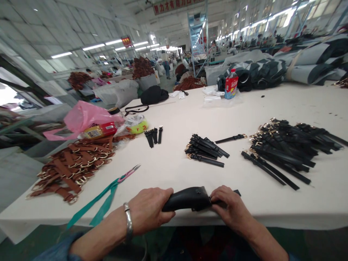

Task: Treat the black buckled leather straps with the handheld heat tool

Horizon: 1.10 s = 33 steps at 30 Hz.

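My left hand (pixel 152 210) and my right hand (pixel 231 206) both grip a black leather piece (pixel 190 198) at the white table's (pixel 174 174) near edge. The left hand's fingers wrap its left end. The right hand pinches its right end, where a short black strap tip sticks out. Just beyond lies a small bundle of black buckled straps (pixel 205 150), with one lone black strap (pixel 231 138) beside it. A large heap of black straps (pixel 288 148) lies to the right.
Brown buckled straps (pixel 73 166) are piled at the left by a pink plastic bag (pixel 84 117). Pink thread snips (pixel 127 174) on a green ribbon (pixel 100 204) lie near my left hand. Three short black pieces (pixel 153 136), a drink bottle (pixel 231 85) and fabric rolls (pixel 299 65) sit farther back.
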Motion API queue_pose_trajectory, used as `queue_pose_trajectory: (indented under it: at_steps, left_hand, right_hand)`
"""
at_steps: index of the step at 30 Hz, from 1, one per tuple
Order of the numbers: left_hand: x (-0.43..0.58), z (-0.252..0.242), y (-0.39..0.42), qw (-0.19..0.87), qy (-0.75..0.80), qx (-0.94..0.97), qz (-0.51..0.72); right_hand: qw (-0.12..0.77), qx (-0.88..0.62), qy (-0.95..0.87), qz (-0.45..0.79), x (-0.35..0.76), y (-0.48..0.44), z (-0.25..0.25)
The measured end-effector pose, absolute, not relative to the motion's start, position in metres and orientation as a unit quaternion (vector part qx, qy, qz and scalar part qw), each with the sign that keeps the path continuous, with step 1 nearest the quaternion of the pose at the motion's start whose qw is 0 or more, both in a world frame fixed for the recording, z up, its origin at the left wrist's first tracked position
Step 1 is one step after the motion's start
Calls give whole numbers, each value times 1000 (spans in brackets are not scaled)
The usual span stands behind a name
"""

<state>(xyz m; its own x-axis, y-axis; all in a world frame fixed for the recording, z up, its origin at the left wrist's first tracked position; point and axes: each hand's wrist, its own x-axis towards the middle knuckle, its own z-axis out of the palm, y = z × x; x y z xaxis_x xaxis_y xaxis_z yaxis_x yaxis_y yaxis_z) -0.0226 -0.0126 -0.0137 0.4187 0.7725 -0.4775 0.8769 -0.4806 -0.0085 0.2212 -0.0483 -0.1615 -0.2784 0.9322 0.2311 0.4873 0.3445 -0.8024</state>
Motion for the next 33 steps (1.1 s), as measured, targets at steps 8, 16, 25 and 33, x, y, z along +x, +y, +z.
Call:
queue_pose_trajectory:
  at_steps: [8, 16, 25, 33]
  left_hand:
    - [-36, 6, -4, 140, 486, 818, -274]
    - [-34, -4, -4, 135, 490, 828, -236]
    - [-11, -4, 8, 235, 493, 805, -231]
    - [-39, 4, 7, 190, 476, 826, -236]
  right_hand:
    - [359, -487, -723, 332, 219, -46, -159]
    - [362, -479, -727, 332, 222, -47, -160]
    - [374, -486, -718, 329, 223, -49, -157]
    - [371, -488, -716, 334, 221, -47, -160]
